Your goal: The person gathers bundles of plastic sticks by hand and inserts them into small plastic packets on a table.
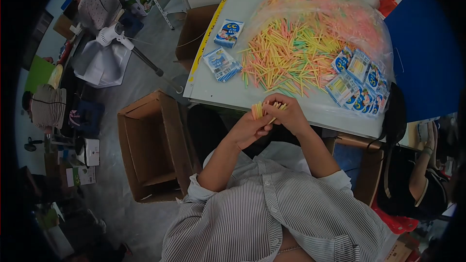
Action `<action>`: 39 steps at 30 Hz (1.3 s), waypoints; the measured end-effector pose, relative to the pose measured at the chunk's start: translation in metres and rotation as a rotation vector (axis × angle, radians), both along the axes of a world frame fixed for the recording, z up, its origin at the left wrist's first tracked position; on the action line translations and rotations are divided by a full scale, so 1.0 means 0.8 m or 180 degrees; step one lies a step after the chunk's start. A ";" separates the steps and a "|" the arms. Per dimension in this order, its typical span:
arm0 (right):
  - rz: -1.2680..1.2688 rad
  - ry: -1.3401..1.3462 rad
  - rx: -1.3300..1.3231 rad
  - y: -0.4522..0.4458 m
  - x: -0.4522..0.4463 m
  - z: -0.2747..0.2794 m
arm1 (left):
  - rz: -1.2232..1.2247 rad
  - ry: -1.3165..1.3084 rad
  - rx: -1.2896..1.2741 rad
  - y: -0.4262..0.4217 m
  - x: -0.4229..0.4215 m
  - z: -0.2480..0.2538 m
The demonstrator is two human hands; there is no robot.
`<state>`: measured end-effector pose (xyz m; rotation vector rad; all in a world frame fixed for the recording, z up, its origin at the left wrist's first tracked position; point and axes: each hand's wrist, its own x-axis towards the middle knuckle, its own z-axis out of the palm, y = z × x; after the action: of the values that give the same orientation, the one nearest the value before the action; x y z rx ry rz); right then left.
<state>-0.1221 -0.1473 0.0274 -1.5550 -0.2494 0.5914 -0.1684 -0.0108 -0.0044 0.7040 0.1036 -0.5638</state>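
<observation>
My left hand (248, 128) and my right hand (285, 112) are close together in front of the table's near edge. Pale yellow and pink sticks (257, 111) stand up out of my left hand, its fingers wrapped round them. More sticks show between the fingers of my right hand. Beyond them lies a big heap of coloured sticks (286, 53) on an open clear plastic bag (310, 7). Several blue and white packets (363, 80) rest at the heap's right side. Two more packets, one upper (229, 33) and one lower (222, 64), lie to its left.
The white table (213, 90) has a yellow tape along its left edge. An empty cardboard box (153, 148) stands on the floor at left. A fan (109, 39) is farther off. At right, a co-worker's arm (420, 172) and dark clothing show beside a blue panel (429, 53).
</observation>
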 end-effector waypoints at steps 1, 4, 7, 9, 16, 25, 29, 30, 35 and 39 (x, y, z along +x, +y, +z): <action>-0.0080 -0.0095 0.0123 0.000 -0.001 -0.005 | 0.0047 0.0025 -0.0055 0.000 0.000 0.000; -0.0179 -0.0362 0.0366 0.002 -0.001 -0.017 | 0.0055 0.0096 -0.0070 0.002 -0.001 0.008; -0.0110 -0.0373 0.0495 0.000 -0.001 -0.012 | -0.0001 0.0057 -0.0107 0.001 -0.002 0.005; -0.0028 -0.0241 0.0520 -0.003 0.000 -0.003 | -0.0055 -0.0013 -0.0033 0.001 -0.003 0.007; 0.0217 0.0236 0.0204 -0.005 -0.004 0.004 | -0.0104 -0.0129 0.0141 -0.004 -0.003 0.001; 0.0269 -0.0151 0.0382 -0.007 0.004 -0.017 | -0.0163 0.0060 -0.0115 0.001 -0.002 -0.002; 0.0568 0.0189 0.0352 -0.004 0.003 0.004 | -0.0213 -0.0027 -0.0058 0.004 -0.001 -0.003; 0.0543 0.0202 0.0381 -0.004 0.003 0.002 | -0.0212 -0.0050 -0.0032 0.004 -0.001 -0.004; 0.0332 0.0204 0.0100 0.000 0.003 -0.002 | -0.0220 -0.0113 -0.0020 0.006 0.000 -0.010; 0.0264 0.0194 0.0163 0.000 0.004 -0.013 | -0.0214 0.0068 0.0000 0.007 0.001 -0.011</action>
<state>-0.1187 -0.1472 0.0173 -1.4802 -0.2819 0.6914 -0.1678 -0.0053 -0.0130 0.7036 0.1003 -0.6358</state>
